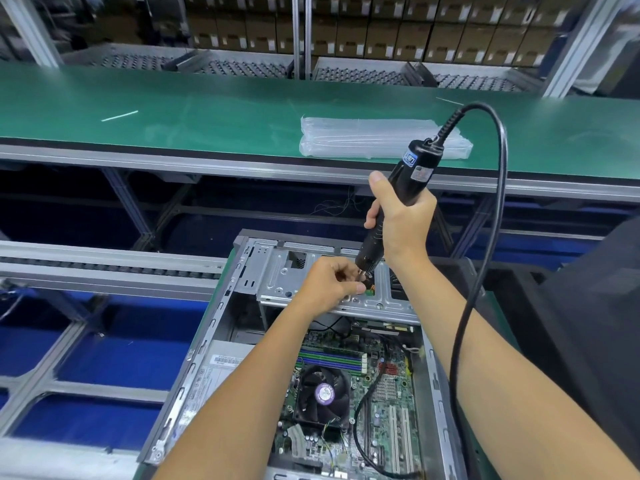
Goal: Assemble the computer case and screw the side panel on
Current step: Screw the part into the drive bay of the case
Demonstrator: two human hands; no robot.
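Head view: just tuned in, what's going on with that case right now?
A person is working on an open computer case lying on its side, with no side panel on it. The right hand grips a corded electric screwdriver, tip down at the metal drive bracket. The left hand pinches something small at the tip, too hidden to identify. The motherboard is exposed.

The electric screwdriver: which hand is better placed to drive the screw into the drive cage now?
The right hand. It already grips the electric screwdriver, tip down over the drive cage. The left hand pinches at the tip, apparently steadying a screw there, hidden by its fingers.
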